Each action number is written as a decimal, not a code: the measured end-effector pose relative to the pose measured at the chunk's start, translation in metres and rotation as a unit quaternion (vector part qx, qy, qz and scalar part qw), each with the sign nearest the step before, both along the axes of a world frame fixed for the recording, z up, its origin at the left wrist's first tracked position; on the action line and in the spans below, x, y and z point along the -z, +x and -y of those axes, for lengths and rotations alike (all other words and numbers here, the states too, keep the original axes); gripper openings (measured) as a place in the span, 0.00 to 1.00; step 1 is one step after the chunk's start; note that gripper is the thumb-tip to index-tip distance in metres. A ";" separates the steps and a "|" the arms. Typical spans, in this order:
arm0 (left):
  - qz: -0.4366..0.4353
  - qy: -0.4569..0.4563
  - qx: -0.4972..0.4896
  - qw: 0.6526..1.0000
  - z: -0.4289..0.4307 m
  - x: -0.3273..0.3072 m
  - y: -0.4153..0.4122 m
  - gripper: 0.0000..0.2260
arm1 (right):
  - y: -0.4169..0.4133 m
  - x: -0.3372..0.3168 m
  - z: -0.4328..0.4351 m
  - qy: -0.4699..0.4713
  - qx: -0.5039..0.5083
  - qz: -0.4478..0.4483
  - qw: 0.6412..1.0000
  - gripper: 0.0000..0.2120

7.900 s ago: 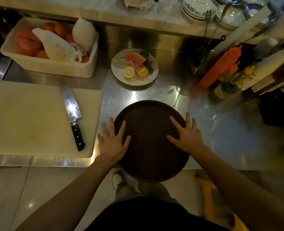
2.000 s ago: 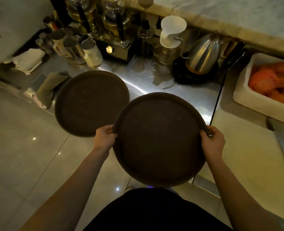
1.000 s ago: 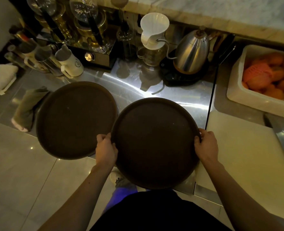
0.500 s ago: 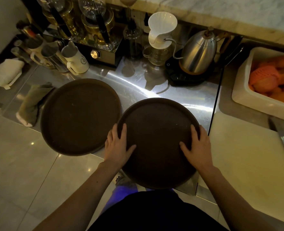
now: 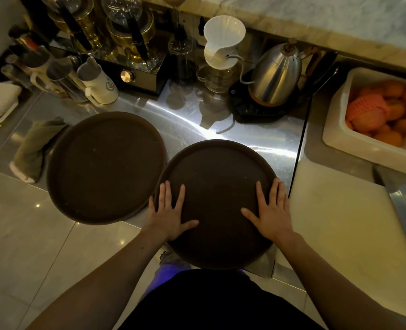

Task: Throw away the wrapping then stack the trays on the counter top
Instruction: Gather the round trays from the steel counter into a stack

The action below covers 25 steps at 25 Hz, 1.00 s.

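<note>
a steel counter point(image 5: 233, 129) in a dim kitchen fills the view, with tiled floor below it. two round dark trays lie on it side by side, both hanging a little over the front edge. the left tray point(image 5: 104, 167) touches or slightly overlaps the right tray point(image 5: 218, 182) at the rims; i cannot tell which is on top. a steel kettle point(image 5: 276, 75) stands behind them. the left hand point(image 5: 171, 215) and the right hand point(image 5: 272, 214) rest flat on the right tray, fingers spread apart, gripping nothing. the trays look stiff, light and not fragile, maybe with a grippy surface. i think the best hold is at opposite rims.
</note>
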<state>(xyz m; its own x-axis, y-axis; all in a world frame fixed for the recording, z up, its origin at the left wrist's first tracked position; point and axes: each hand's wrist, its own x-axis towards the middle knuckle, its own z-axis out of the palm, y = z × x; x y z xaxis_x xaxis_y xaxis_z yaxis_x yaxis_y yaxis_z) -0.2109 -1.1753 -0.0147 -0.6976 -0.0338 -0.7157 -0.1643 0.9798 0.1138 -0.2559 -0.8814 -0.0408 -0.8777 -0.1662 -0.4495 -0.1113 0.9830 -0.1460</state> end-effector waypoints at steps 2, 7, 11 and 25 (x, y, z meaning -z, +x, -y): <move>0.007 0.003 0.000 1.000 -0.001 0.000 -0.001 0.50 | 0.000 -0.001 -0.001 0.003 0.001 0.007 1.000 0.45; -0.005 0.009 0.001 1.000 -0.002 -0.001 -0.001 0.51 | -0.003 -0.008 0.001 0.015 0.003 0.030 0.999 0.46; -0.044 0.007 0.011 0.999 -0.001 -0.001 0.002 0.49 | -0.003 -0.017 0.010 0.029 0.011 0.043 0.999 0.43; -0.293 0.112 -0.147 0.938 0.150 -0.045 0.087 0.33 | 0.057 -0.067 0.204 -0.107 0.023 -0.059 0.992 0.38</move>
<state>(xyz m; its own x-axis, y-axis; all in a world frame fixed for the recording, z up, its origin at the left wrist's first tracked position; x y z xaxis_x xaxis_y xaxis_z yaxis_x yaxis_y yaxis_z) -0.1235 -1.3256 0.0305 -0.9575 -0.1809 -0.2245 -0.2687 0.8425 0.4669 -0.1989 -1.0852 0.0257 -0.9310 -0.2049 -0.3022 -0.0953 0.9354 -0.3406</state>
